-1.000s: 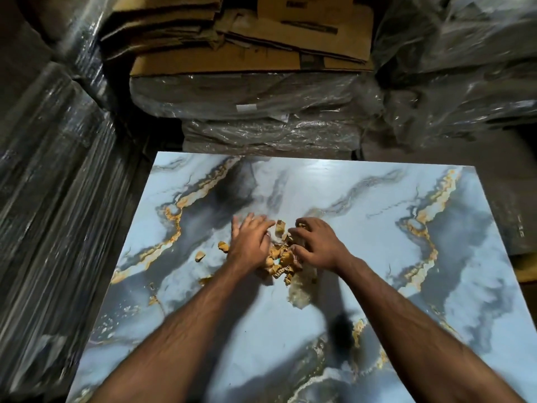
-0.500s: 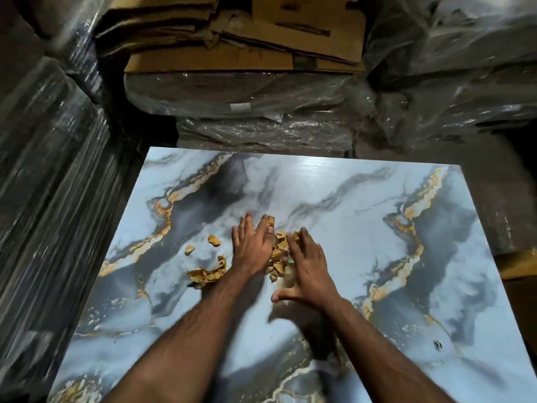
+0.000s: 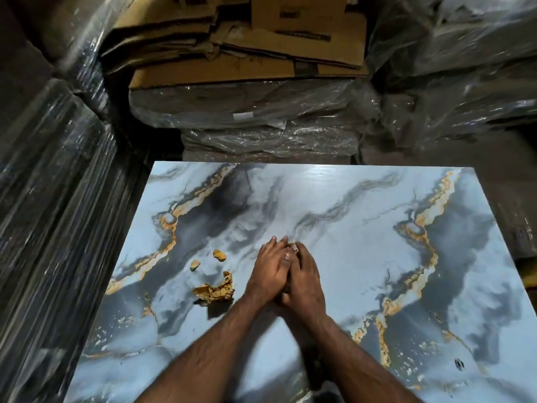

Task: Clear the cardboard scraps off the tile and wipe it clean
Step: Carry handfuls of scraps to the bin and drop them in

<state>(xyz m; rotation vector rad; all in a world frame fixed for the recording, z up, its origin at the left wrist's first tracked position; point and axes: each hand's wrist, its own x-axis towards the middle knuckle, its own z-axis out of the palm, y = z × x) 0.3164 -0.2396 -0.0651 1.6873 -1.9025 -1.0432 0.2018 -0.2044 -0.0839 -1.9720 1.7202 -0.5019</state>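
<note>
A glossy blue-grey marble-pattern tile (image 3: 363,228) with gold veins lies flat in front of me. My left hand (image 3: 268,271) and right hand (image 3: 309,279) are pressed side by side at its middle, fingers mostly straight, closed in around a pile of cardboard scraps (image 3: 293,247). Only a few bits of that pile show between the fingertips. Left of my hands lie a larger crumpled scrap (image 3: 216,290) and two small scraps (image 3: 219,254), (image 3: 194,264).
Flattened cardboard boxes (image 3: 247,39) sit on plastic-wrapped stacks (image 3: 247,117) behind the tile. More wrapped stacks (image 3: 52,213) crowd the left edge, and others (image 3: 465,68) stand at the back right.
My hands have come together from either side, squeezing the scrap pile between them until it is almost hidden. The larger scrap has been left behind at the left.
</note>
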